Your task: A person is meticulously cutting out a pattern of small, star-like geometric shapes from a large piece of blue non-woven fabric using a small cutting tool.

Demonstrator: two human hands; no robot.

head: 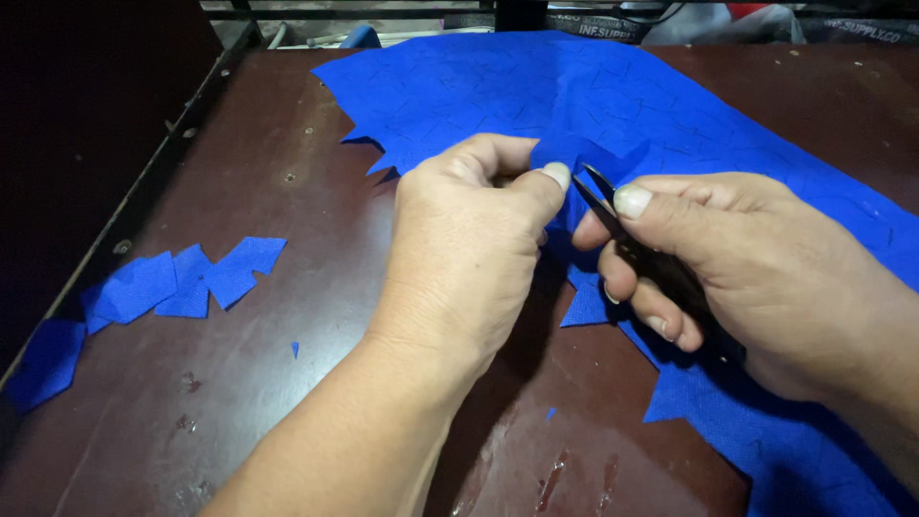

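A large sheet of blue fabric, marked with thin drawn lines, lies across the dark brown table. My left hand pinches a raised edge of this fabric between thumb and fingers. My right hand grips a pair of small black scissors. Their blades point up and to the left, at the fabric right beside my left thumb. The scissor handles are hidden inside my right hand.
Several cut blue fabric pieces lie in a loose row at the table's left side, with another piece at the left edge. Tiny blue scraps dot the table. Clutter lies beyond the far edge.
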